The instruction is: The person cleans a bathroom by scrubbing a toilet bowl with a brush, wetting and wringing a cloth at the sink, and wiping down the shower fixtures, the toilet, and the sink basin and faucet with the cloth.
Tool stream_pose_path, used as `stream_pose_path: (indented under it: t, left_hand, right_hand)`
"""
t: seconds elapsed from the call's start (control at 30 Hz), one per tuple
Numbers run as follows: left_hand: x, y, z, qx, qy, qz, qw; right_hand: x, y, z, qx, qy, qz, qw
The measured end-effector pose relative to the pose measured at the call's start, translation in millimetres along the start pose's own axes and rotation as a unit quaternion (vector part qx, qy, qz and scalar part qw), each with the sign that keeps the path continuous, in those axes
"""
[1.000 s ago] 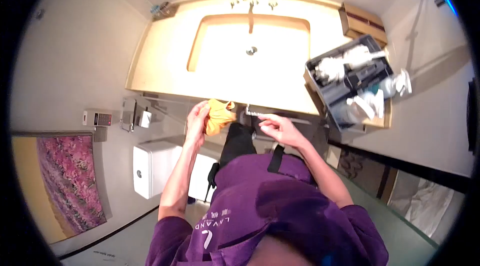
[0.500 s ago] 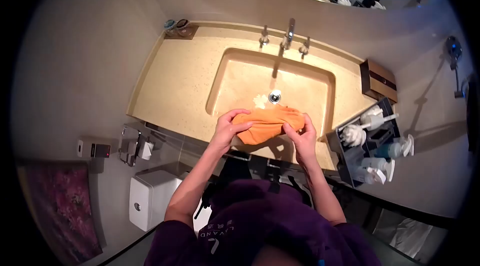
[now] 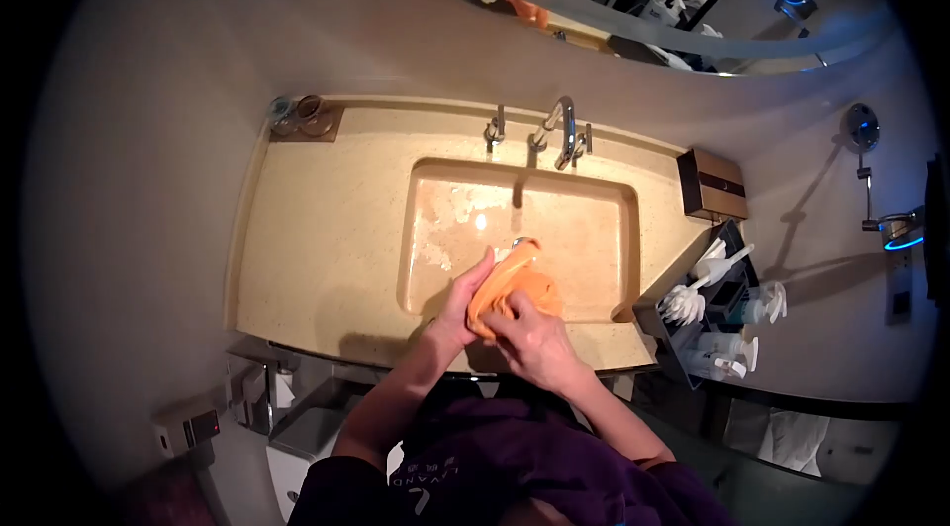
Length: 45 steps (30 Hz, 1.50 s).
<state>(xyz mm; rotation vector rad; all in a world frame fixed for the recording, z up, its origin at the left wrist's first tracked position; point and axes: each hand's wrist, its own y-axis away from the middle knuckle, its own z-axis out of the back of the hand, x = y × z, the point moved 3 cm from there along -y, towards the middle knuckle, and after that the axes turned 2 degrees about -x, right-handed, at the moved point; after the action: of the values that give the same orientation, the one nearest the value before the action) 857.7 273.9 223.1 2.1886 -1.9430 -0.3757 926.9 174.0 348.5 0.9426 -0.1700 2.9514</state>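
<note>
An orange cloth (image 3: 529, 281), bunched and folded, hangs over the front part of the sink basin (image 3: 584, 229). My left hand (image 3: 461, 306) supports it from the left, thumb pointing up along its edge and the other fingers hidden behind the fabric. On the near right side, my right hand (image 3: 536, 343) is closed with bent fingers pressed into the folds. The cloth partly covers the drain (image 3: 519, 242). Behind the basin stands a chrome faucet (image 3: 565, 130), a lever handle on either side. Wet, whitish patches show on the basin floor.
Right of the sink, a dark caddy (image 3: 648, 313) holds pump bottles (image 3: 727, 343) and white brushes (image 3: 685, 304). A brown box (image 3: 714, 185) stands behind it. Two glasses (image 3: 313, 114) sit on a small tray at the back left. A mirror (image 3: 633, 6) spans the wall.
The cloth has gone from being spread between both hands to a gathered bundle. My right hand has moved left, close to my left hand. The camera view has shifted.
</note>
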Motion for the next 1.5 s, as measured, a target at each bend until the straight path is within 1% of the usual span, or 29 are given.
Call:
stream_pose_path:
  t: [0.03,0.1,0.13,0.2,0.23,0.3,0.37,0.4,0.47,0.53,0.57,0.63,0.67,0.73,0.8,0.83,0.87,0.93,0.97,1.0,1.07,1.13,1.17,1.2,1.23,1.27,1.3,1.4,1.5]
  left_hand:
    - [-5.1,-8.6,6.9,0.008,-0.003,0.000,1.000]
    - [-6.8,-16.9,24.5,-0.122,-0.032,-0.021,0.992]
    - [-7.0,-17.7,24.3,-0.114,-0.032,-0.023,0.993]
    - [-15.3,-15.7,14.6,-0.088,0.018,-0.102,0.991]
    - [-20.5,-8.8,-5.0,-0.038,0.056,-0.097,0.993]
    - [-25.4,-10.1,-9.6,-0.044,0.044,-0.131,0.989]
    - [-28.7,-5.2,-8.1,-0.094,-0.005,-0.218,0.971]
    - [-32.0,-4.5,-9.6,-0.102,-0.003,-0.218,0.971]
    - [-43.6,4.6,-15.9,-0.028,0.044,-0.272,0.961]
    - [-40.9,13.8,-28.4,-0.022,0.116,-0.241,0.963]
    - [-37.9,13.0,-25.4,0.053,0.090,-0.256,0.961]
    - [-35.6,14.0,-53.6,-0.051,0.102,-0.264,0.958]
    - [-34.0,12.0,-59.7,-0.039,0.116,-0.256,0.959]
    - [-32.2,13.1,-60.7,-0.015,0.121,-0.215,0.969]
    - [-27.8,13.0,-57.6,-0.024,0.098,-0.221,0.970]
    - [-24.5,13.3,-58.3,-0.034,0.082,-0.205,0.975]
    - [-20.5,13.1,-57.5,-0.043,0.068,-0.189,0.979]
    - [-12.6,12.5,-55.9,-0.039,0.052,-0.175,0.982]
    - [-7.5,11.4,-58.8,-0.034,0.029,-0.181,0.983]
    - [-3.1,10.7,-61.4,-0.029,0.006,-0.186,0.982]
    - [5.8,10.1,-50.7,-0.085,-0.050,-0.173,0.980]
    - [9.0,15.1,-43.8,-0.056,-0.059,-0.150,0.985]
    - [11.4,17.2,-46.7,-0.090,-0.037,-0.163,0.982]
    - [11.0,21.1,-57.6,-0.114,-0.061,-0.173,0.976]
    - [11.3,18.2,-57.2,-0.093,-0.178,-0.188,0.961]
    - [12.0,14.5,-57.1,-0.070,-0.292,-0.199,0.933]
    - [13.5,16.9,-64.1,-0.113,-0.290,-0.203,0.928]
    - [7.7,14.4,-55.4,-0.102,-0.294,-0.222,0.924]
    - [4.9,20.1,-41.9,-0.139,-0.304,-0.231,0.914]
  right_hand:
    - [-2.2,1.8,-1.8,0.012,0.010,0.001,1.000]
    - [-3.6,3.5,-0.1,0.028,-0.012,-0.017,0.999]
    - [-5.6,2.2,3.5,-0.003,-0.025,-0.008,1.000]
    - [-12.0,1.3,14.4,-0.036,-0.042,-0.050,0.997]
    - [-17.4,-0.5,16.4,-0.038,-0.039,-0.046,0.997]
    - [-31.5,-1.5,28.3,-0.159,-0.056,-0.043,0.985]
    - [-39.3,-4.0,37.4,-0.173,-0.079,-0.059,0.980]
    - [-44.2,-5.3,42.5,-0.186,-0.103,-0.077,0.974]
    - [-43.8,-8.2,50.8,-0.197,-0.101,-0.064,0.973]
    - [-44.4,-6.7,51.7,-0.171,-0.095,-0.073,0.978]
    - [-46.8,-4.9,49.3,-0.169,-0.105,-0.057,0.978]
    - [-55.4,-5.8,41.4,-0.144,-0.130,-0.090,0.977]
    - [-60.9,-6.1,38.3,-0.113,-0.144,-0.125,0.975]
    - [-73.7,-5.6,28.6,-0.075,-0.166,-0.118,0.976]
    - [-87.9,-3.2,17.6,0.029,-0.249,-0.226,0.942]
    - [-85.5,-5.8,15.5,-0.028,-0.324,-0.248,0.913]
    - [-83.7,-9.2,11.9,-0.023,-0.323,-0.250,0.912]
    - [-78.5,-18.8,14.3,-0.088,-0.181,-0.177,0.963]
    - [-70.9,-25.1,19.6,-0.062,-0.086,-0.120,0.987]
    - [-74.0,-27.9,16.8,-0.054,-0.088,-0.118,0.988]
    - [-74.3,-32.2,16.5,-0.125,0.041,0.040,0.991]
    - [-78.4,-29.7,20.4,-0.097,-0.013,0.031,0.995]
    - [-91.7,-26.4,15.1,-0.086,-0.215,-0.057,0.971]
    - [-97.5,-25.3,11.6,-0.068,-0.404,-0.145,0.900]
    - [-99.2,-21.4,16.3,-0.034,-0.407,-0.196,0.891]
    - [-95.3,-21.2,18.3,-0.031,-0.407,-0.195,0.892]
    - [-91.4,-21.7,18.8,-0.036,-0.425,-0.215,0.879]
    - [-87.9,-24.4,15.3,-0.056,-0.445,-0.237,0.862]
    - [-91.6,-22.1,15.4,-0.061,-0.441,-0.250,0.860]
